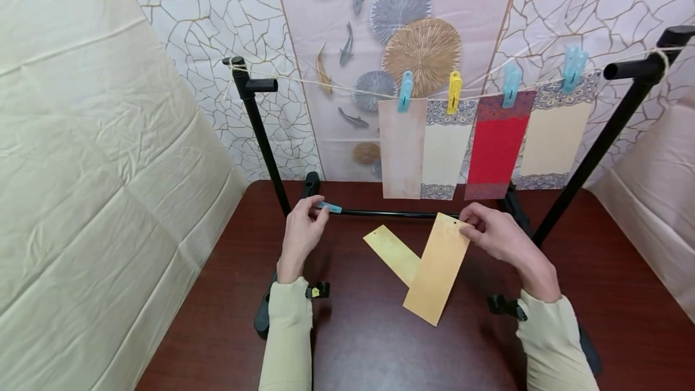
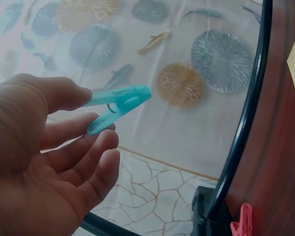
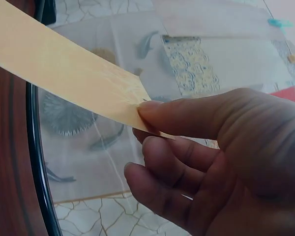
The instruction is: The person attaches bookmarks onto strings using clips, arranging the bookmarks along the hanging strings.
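Between thumb and fingers, my left hand (image 1: 305, 229) pinches a light blue clothespin (image 2: 119, 105) by its handle ends, and its tip points away from the palm. My right hand (image 1: 502, 240) pinches the top corner of a tan paper strip (image 1: 438, 270), close to a small punched hole. The strip slants down and to the left, over part of a yellow paper strip (image 1: 393, 253) on the table. Behind, a string (image 1: 331, 85) carries several hung paper strips, among them a red one (image 1: 496, 149), held by blue clothespins (image 1: 405, 92) and a yellow clothespin (image 1: 453, 93).
Black stand posts (image 1: 263, 137) rise left and right, joined low down by a black crossbar (image 1: 385, 214). A pink clothespin (image 2: 244, 221) lies on the dark red-brown table (image 1: 369, 349) near the left stand foot. Patterned cloth (image 1: 217, 17) hangs behind.
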A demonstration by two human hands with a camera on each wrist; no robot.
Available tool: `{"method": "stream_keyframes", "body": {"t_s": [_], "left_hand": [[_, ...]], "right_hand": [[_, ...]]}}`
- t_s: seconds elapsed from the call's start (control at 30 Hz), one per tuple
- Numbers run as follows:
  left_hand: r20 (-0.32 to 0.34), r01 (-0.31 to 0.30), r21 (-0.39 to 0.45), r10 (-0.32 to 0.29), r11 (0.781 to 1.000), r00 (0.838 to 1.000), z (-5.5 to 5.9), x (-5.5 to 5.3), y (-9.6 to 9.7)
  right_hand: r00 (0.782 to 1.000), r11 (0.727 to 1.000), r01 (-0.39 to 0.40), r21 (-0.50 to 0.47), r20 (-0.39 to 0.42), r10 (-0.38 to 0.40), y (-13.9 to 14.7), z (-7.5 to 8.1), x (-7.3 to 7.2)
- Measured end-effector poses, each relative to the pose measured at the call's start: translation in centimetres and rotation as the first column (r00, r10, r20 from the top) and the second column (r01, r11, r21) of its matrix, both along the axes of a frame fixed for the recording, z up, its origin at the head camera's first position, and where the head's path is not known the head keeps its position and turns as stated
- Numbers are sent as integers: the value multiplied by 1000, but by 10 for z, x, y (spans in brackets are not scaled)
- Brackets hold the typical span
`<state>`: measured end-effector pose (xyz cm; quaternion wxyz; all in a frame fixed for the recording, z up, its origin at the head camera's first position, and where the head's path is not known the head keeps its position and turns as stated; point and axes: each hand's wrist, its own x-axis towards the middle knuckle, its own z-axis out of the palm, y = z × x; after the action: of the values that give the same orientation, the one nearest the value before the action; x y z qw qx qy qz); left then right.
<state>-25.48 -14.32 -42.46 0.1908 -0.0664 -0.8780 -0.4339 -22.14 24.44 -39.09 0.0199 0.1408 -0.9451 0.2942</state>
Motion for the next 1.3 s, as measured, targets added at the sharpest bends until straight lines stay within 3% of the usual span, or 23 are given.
{"method": "stream_keyframes", "body": {"t_s": [0.23,0.4,0.63,0.87,1.03,1.17,1.3], "left_hand": [[-38,28,60,-26,998,999,11,5,6],[-118,50,73,-41,996,992,17,7,10],[-236,67,95,-43,993,971,21,9,12],[-267,68,150,-25,986,963,28,13,14],[-299,116,150,-66,982,952,36,15,17],[-311,138,134,-91,981,946,38,10,17],[-335,186,155,-126,970,934,50,8,18]], "right_hand": [[999,1000,-24,-10,-28,24,-15,2,4],[997,999,-38,-17,-72,37,-24,4,7],[994,997,-69,-46,-91,65,-38,6,10],[988,989,-115,-87,-110,105,-48,11,12],[981,983,-160,-94,-122,148,-55,21,14],[975,982,-176,-73,-153,164,-60,30,13],[970,981,-183,-66,-177,169,-63,39,12]]}}
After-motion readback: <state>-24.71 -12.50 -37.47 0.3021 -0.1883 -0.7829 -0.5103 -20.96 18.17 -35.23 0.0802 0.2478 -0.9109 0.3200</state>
